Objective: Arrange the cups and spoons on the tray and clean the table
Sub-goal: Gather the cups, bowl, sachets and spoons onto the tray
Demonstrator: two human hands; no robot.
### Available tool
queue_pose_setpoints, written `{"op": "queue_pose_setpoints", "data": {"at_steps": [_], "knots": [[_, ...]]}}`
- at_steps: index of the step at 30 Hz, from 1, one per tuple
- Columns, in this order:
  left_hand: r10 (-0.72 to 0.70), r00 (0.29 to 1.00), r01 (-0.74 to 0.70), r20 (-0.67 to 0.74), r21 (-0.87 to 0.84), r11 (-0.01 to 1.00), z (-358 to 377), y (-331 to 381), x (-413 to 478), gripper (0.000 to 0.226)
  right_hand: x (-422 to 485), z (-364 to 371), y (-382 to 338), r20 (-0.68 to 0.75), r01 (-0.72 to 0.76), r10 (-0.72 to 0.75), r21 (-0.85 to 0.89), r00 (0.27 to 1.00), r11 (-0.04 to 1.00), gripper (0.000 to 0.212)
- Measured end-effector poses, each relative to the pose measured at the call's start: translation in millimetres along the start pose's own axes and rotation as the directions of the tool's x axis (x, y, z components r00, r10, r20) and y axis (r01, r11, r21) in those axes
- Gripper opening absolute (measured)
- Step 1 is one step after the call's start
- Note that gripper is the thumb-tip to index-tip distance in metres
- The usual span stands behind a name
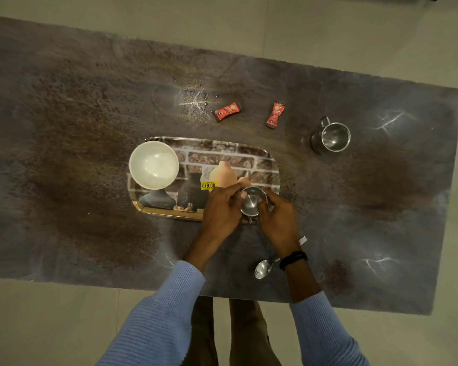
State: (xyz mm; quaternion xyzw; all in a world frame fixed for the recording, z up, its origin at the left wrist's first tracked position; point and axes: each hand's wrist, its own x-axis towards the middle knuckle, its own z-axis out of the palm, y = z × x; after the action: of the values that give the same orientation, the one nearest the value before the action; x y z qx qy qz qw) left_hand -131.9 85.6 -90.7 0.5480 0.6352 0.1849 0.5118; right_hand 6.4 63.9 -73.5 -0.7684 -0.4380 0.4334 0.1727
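Dark marbled table (64,154); pale floor (50,326)

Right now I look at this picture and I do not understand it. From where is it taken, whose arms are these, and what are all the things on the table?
There is no machine here. A person wears a camera on the head, so the one picture looks down on their own arms in blue sleeves. The left hand and the right hand together hold a small steel cup at the near right corner of a patterned tray. A white bowl rests on the tray's left end. On the dark table beyond the tray lie two red sachets, some spilled grains and drops, and, to the right, a second steel cup with a handle. A spoon lies near the right wrist.
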Motion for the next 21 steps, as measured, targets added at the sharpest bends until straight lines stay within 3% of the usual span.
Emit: {"op": "queue_pose_setpoints", "data": {"at_steps": [2, 5, 8, 10, 12, 16, 21], "knots": [[-0.016, 1.000, 0.016, 0.011, 0.026, 1.000, 0, 0, 1, 0.027, 0, -7, -2, 0.042, -0.019, 0.019, 0.010, 0.999, 1.000, 0.022], [-0.086, 0.991, 0.094, -0.101, 0.074, 0.993, -1, 15, 7, 0.022, 8, -34, -7, 0.062, -0.068, 0.067, 0.015, 0.996, 0.998, 0.015], [-0.106, 0.980, 0.120, -0.169, 0.074, 0.990, -1, 51, 24, 0.031, 31, -76, -3, -0.149, -0.148, 0.151, 0.029, 0.977, 0.989, 0.022], [-0.095, 0.988, 0.096, -0.124, 0.008, 0.995, 6, 78, 43, 0.029, 55, -103, 6, -0.333, -0.203, 0.220, 0.086, 0.917, 0.975, 0.030], [-0.098, 0.995, 0.097, -0.021, -0.065, 0.993, 22, 99, 68, 0.032, 80, -124, 14, -0.408, -0.222, 0.255, 0.127, 0.877, 0.967, 0.045], [-0.136, 0.979, 0.151, 0.152, -0.087, 0.985, 66, 115, 113, 0.041, 139, -145, 39, -0.334, -0.179, 0.219, 0.148, 0.917, 0.973, 0.074], [-0.104, 0.971, 0.113, 0.216, -0.030, 0.993, 94, 119, 134, 0.033, 183, -140, 60, -0.189, -0.085, 0.083, -0.006, 0.978, 0.996, 0.053]]}}
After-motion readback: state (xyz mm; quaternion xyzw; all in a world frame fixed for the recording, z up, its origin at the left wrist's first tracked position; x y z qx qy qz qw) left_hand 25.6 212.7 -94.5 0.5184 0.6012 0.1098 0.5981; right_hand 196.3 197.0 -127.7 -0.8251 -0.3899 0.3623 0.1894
